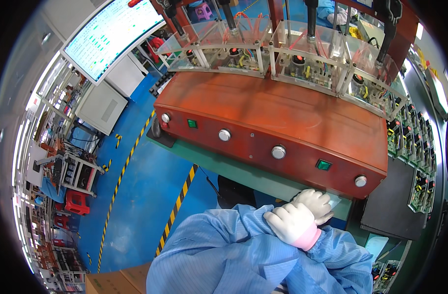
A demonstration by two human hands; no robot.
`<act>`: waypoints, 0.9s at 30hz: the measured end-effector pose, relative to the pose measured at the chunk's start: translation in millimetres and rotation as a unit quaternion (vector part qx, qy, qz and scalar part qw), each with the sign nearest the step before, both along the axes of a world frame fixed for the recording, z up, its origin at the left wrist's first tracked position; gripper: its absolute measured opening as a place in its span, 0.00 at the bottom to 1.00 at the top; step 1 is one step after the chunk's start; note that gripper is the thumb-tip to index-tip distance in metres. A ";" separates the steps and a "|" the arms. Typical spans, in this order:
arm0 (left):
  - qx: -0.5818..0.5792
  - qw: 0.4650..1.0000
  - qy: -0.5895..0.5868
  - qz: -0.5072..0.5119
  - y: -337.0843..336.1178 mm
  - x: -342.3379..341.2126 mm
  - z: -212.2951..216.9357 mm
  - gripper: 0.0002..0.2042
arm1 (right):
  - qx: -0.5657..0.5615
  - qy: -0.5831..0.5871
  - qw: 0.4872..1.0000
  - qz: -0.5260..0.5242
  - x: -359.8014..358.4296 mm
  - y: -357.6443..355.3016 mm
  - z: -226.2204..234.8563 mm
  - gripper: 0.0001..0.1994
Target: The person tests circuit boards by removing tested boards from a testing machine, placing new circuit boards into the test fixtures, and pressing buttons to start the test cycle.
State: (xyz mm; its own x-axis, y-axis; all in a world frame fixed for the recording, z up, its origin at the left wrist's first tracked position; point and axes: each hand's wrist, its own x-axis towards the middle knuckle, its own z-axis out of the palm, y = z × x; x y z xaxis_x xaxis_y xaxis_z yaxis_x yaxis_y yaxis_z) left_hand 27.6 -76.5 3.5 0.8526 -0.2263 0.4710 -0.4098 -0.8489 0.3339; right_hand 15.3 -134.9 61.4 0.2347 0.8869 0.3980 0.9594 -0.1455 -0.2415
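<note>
Both my hands wear white gloves and lie crossed at the bench's front edge, below the red machine box (263, 117). My right hand (293, 224), with a pink cuff, is closed over my left wrist at the end of the blue sleeve. My left hand (314, 204) pokes out beyond it, its fingers curled down near the green bench top (243, 172). Whatever may be under those fingers is hidden. A pale, clear-looking piece (335, 201) lies beside them. Round silver buttons (278, 152) and a green switch (324, 165) sit on the box's front.
Clear plastic fixtures (310, 66) with wires and black rods stand on the box. Several circuit boards (422, 188) line the right side, by a black mat (388, 206). A monitor (111, 39) stands far left. Cardboard boxes (111, 283) and a red stool (77, 203) are at left.
</note>
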 end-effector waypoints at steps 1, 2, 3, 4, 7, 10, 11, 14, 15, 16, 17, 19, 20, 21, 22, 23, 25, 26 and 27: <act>0.000 1.000 -0.003 0.002 -0.2 -0.2 0.4 0.13 | 0.000 0.001 1.000 0.000 -0.1 -0.1 0.0 0.07; 0.000 1.000 -0.006 0.004 -0.4 -0.3 0.8 0.13 | -0.001 0.001 1.000 0.000 -0.1 -0.1 0.0 0.07; 0.000 1.000 -0.010 0.006 -0.5 -0.3 1.2 0.13 | -0.001 0.002 1.000 0.000 -0.1 -0.1 0.1 0.07; -0.001 1.000 -0.010 0.006 -0.3 0.0 0.8 0.13 | -0.001 0.002 1.000 0.000 0.2 0.4 -0.7 0.07; -0.012 0.999 -0.030 -0.005 0.9 1.9 -1.1 0.13 | 0.045 -0.018 0.999 0.001 2.0 3.4 -5.8 0.06; -0.013 0.999 -0.033 -0.006 0.5 1.5 -0.2 0.13 | 0.042 -0.017 0.999 0.000 0.8 1.8 -4.6 0.06; -0.012 1.000 -0.029 -0.005 0.0 1.1 0.4 0.13 | 0.023 -0.010 1.000 -0.002 -0.2 0.2 -3.1 0.06; -0.010 1.000 -0.020 -0.001 -1.0 0.2 1.8 0.13 | -0.018 0.005 1.000 -0.004 -1.8 -2.5 -0.8 0.07; -0.007 1.000 -0.018 -0.004 -0.5 0.3 1.9 0.13 | -0.020 0.005 1.000 -0.003 -1.7 -2.5 -0.3 0.07; -0.005 1.000 -0.016 -0.006 0.3 0.5 1.9 0.13 | -0.023 0.005 1.000 -0.002 -1.4 -2.1 0.2 0.07; -0.003 1.000 -0.013 -0.008 1.5 0.8 1.8 0.13 | -0.026 0.005 1.000 -0.001 -1.0 -1.4 0.9 0.07; -0.011 1.000 -0.007 -0.014 -0.7 -0.7 1.3 0.14 | -0.038 0.009 0.999 -0.004 -3.4 -4.0 1.3 0.08; -0.007 1.000 -0.003 -0.020 1.5 0.3 2.6 0.13 | -0.036 0.009 0.999 -0.006 -3.5 -2.8 1.7 0.08; -0.003 1.000 0.000 -0.025 4.3 1.3 3.7 0.13 | -0.034 0.008 0.999 -0.007 -3.4 -0.8 2.2 0.08; 0.001 1.000 0.003 -0.031 6.7 1.3 4.1 0.13 | -0.032 0.008 0.999 -0.008 -3.4 1.4 3.0 0.08; 0.005 0.999 0.006 -0.036 7.5 -0.8 3.4 0.13 | -0.030 0.006 0.999 -0.009 -3.9 3.0 4.5 0.09; -0.026 0.999 0.000 -0.043 10.7 -2.2 -6.3 0.13 | -0.038 0.015 0.999 0.001 -3.6 9.0 9.8 0.09; -0.052 0.997 -0.006 -0.054 12.1 -2.3 -13.1 0.14 | -0.042 0.025 0.999 0.008 -3.7 12.0 12.9 0.09; -0.079 0.995 -0.011 -0.063 14.6 -3.8 -11.0 0.14 | -0.047 0.035 0.998 0.015 -4.1 15.7 17.1 0.09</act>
